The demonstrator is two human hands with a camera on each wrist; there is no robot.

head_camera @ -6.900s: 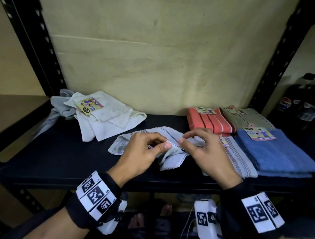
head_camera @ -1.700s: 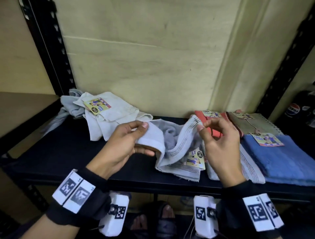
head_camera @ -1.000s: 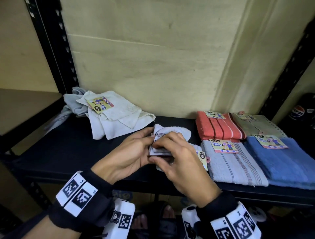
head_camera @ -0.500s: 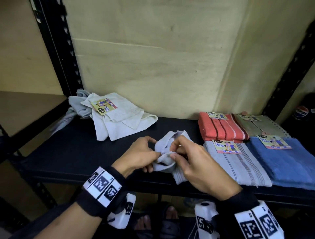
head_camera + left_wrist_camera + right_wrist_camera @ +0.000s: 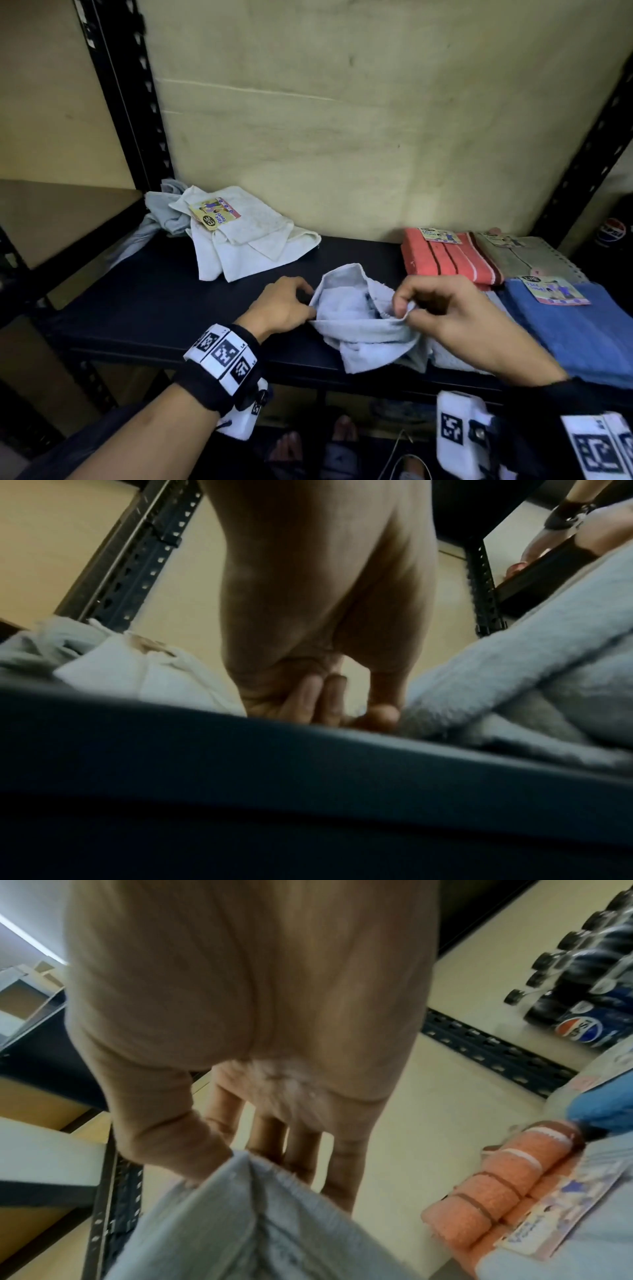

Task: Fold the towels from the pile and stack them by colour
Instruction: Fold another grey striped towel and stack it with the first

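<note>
Pale grey-blue towel (image 5: 359,322), soft terry and rumpled, lies at the front middle of the dark shelf (image 5: 164,308), held from both sides. Left hand (image 5: 281,308) pinches its left edge with curled fingers; right hand (image 5: 455,315) pinches a raised fold between thumb and forefinger, wrist lifted. Behind-left sits the unfolded pile (image 5: 239,240) of whitish towels, its card tag reading "Face Towel". On the right lie folded towels: a coral striped one (image 5: 445,260), an olive one (image 5: 527,253) and a thick blue one (image 5: 582,325), each tagged. Pepsi bottles (image 5: 582,1010) stand beyond the rack.
</note>
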